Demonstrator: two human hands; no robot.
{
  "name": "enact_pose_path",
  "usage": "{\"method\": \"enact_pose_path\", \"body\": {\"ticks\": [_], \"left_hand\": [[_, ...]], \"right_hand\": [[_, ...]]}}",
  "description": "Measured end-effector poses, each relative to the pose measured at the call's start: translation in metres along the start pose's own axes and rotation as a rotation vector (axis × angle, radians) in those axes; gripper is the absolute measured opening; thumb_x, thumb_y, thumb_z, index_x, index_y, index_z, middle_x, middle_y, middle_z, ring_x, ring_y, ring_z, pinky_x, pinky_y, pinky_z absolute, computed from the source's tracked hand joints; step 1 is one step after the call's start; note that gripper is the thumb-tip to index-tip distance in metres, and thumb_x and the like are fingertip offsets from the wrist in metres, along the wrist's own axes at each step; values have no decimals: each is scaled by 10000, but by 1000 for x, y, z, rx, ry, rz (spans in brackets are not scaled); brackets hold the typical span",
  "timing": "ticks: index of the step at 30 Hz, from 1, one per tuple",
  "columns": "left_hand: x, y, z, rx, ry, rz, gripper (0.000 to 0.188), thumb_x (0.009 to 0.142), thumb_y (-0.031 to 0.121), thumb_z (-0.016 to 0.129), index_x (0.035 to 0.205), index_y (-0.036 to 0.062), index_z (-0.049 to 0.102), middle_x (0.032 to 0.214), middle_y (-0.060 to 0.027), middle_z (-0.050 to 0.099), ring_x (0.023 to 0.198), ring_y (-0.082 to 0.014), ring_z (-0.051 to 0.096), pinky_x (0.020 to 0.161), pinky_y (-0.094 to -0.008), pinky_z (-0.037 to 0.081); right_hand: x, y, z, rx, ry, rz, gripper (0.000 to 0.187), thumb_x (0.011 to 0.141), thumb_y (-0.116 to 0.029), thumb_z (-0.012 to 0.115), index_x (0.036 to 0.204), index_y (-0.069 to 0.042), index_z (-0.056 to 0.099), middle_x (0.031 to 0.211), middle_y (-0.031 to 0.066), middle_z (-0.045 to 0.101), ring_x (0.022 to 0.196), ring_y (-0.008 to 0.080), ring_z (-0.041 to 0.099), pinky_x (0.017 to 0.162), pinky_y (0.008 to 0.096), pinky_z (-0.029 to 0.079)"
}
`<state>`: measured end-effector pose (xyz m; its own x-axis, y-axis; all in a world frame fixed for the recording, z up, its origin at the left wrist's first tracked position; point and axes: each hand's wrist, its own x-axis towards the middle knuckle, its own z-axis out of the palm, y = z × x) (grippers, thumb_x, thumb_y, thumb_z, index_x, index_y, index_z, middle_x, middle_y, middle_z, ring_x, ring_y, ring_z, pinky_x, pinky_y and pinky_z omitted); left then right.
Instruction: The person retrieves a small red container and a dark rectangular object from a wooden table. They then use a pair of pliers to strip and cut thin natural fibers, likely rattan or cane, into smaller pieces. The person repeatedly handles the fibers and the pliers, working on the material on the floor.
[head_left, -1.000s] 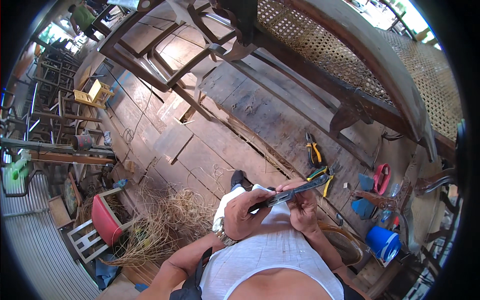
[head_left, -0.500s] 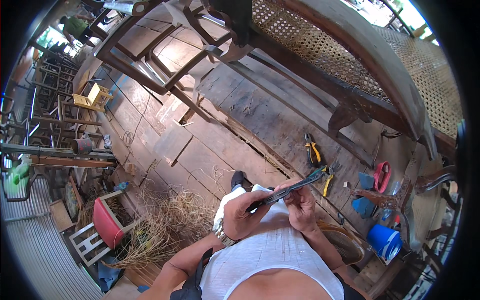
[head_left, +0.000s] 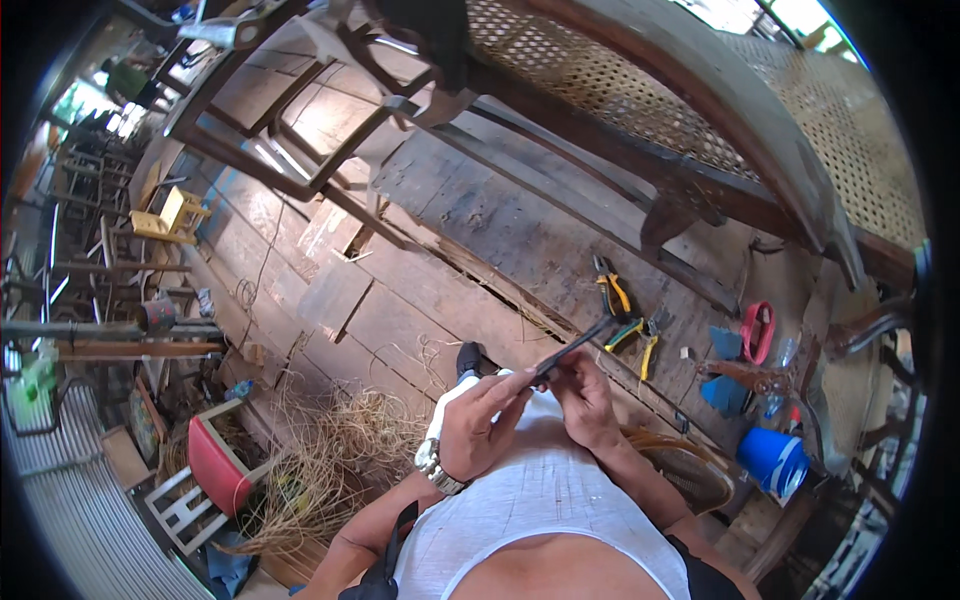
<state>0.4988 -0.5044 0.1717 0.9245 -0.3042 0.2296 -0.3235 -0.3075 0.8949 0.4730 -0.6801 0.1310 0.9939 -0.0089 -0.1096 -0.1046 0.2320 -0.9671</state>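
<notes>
In front of my belly, both hands hold a slim dark tool (head_left: 578,343); its narrow end points up and to the right. My left hand (head_left: 484,424), with a metal watch at the wrist, is closed round its near end. My right hand (head_left: 584,402) has its fingers closed on the middle. The exact kind of tool is too blurred to tell. Beyond my right hand, a pair of yellow-and-black pliers (head_left: 614,288) lies on the dark board (head_left: 480,205). Beside it is a second pair of pliers (head_left: 648,355) with green and yellow handles.
A large wooden seat frame with woven cane (head_left: 600,85) spans the upper right. A blue bucket (head_left: 765,460) and a pink ring-shaped thing (head_left: 758,333) sit at the right. Loose cane strips (head_left: 350,450) heap at the left, beside a red-seated chair (head_left: 217,460).
The dark tool has turned in my hands and now shows a thinner edge. My left hand has shifted slightly left and its fingers are straighter. The view has shifted a little.
</notes>
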Motion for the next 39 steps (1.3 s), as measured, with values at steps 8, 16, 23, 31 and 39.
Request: {"method": "enact_pose_path", "body": {"ticks": [8,16,23,31,39], "left_hand": [[-9,1,-1,83,-6,-119,316,843,16,695,1150,84,664,824,-128,697,666,-173,671,578,-278,500],[-10,-18,8,-52,11,-398,254,865,60,661,1118,34,664,756,-89,696,667,-105,650,594,-260,502],[-6,-32,12,-168,-45,-574,241,908,57,612,1122,-52,640,761,-10,641,601,-46,552,532,-200,435],[-3,-43,18,-263,-47,-653,226,909,89,620,1077,-60,640,714,11,608,565,-39,508,504,-202,389],[-8,-74,25,-337,-121,-724,201,906,136,627,1022,-26,657,703,6,643,546,-31,487,485,-208,377]], "right_hand": [[2,-3,4,-24,-10,113,168,942,29,548,1106,-6,552,997,29,610,929,88,585,817,233,489],[13,9,7,1,-17,143,136,942,-11,553,1077,8,550,967,46,620,908,97,573,834,256,483],[21,24,4,-12,-36,151,109,959,-61,544,1039,10,564,962,54,635,888,101,572,805,282,486],[26,25,4,-416,45,108,112,926,-91,571,999,-7,558,894,114,636,809,213,630,719,348,504],[40,18,-24,-1282,-236,-536,212,819,-229,673,938,-96,560,901,71,574,845,259,584,759,398,468]]}}
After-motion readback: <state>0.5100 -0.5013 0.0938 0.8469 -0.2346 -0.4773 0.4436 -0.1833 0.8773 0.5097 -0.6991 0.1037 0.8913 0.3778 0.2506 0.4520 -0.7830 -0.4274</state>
